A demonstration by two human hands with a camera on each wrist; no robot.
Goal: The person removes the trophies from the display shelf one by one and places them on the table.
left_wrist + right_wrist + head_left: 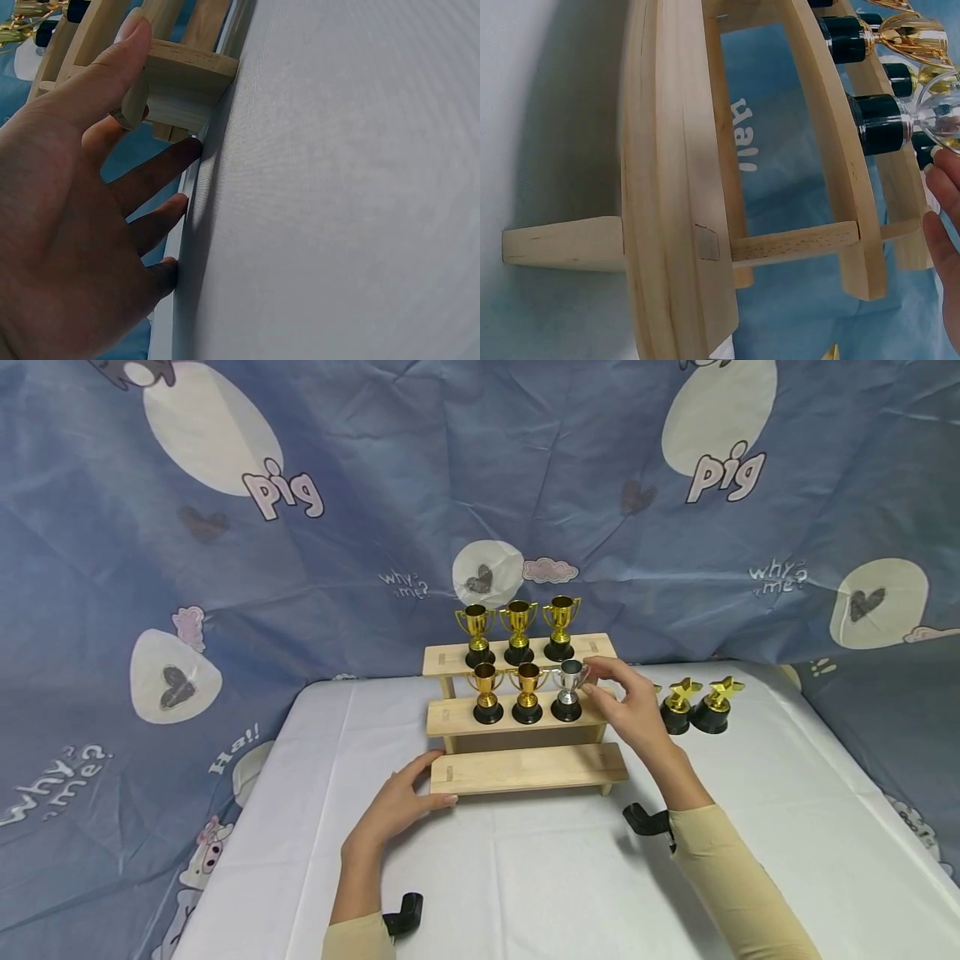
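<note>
A three-step wooden display stand (528, 768) stands on the white-covered table. My left hand (401, 802) holds the left end of its lowest step, thumb at the front edge and fingertips towards the back corner. On the middle step, a small silver trophy cup (570, 681) with a black base stands upright at the right. The fingertips of my right hand (633, 706) pinch it by its right-hand handle. To its left are two copper-gold trophy cups (528, 687). In the right wrist view the silver trophy (885, 124) shows its base on the plank.
Three gold trophy cups (518, 622) stand on the top step. Right of the stand, gold star trophies (711, 714) with black bases are on the table, one partly hidden by my right hand. A blue printed cloth (375, 527) hangs close behind the stand.
</note>
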